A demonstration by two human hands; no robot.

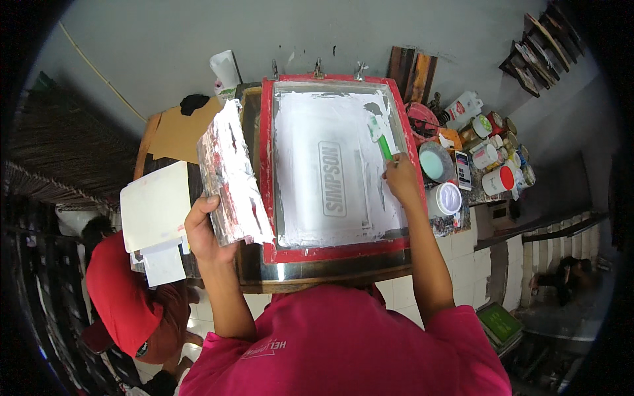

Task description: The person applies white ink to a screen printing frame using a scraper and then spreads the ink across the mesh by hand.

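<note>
My left hand (210, 228) grips a wide screen-printing squeegee (221, 175) by its lower end. The squeegee is tilted up over the left side of a red-rimmed printing screen (267, 152), and thick white ink coats its edge. In my right hand (401, 177) is a green-handled spatula (386, 148), its head smeared white and over the upper right of the mesh. White ink (297, 122) is spread across the mesh, with dark lettering in a rounded box showing through the middle. Whether the spatula head touches the mesh, I cannot tell.
Clamps (317, 68) line the screen's far edge. Ink tubs (444, 199), a phone (462, 170) and several jars crowd the right. Pale sheets (155, 206) and brown cardboard (179, 133) lie at left. A person in red (125, 290) is bent over beside the table.
</note>
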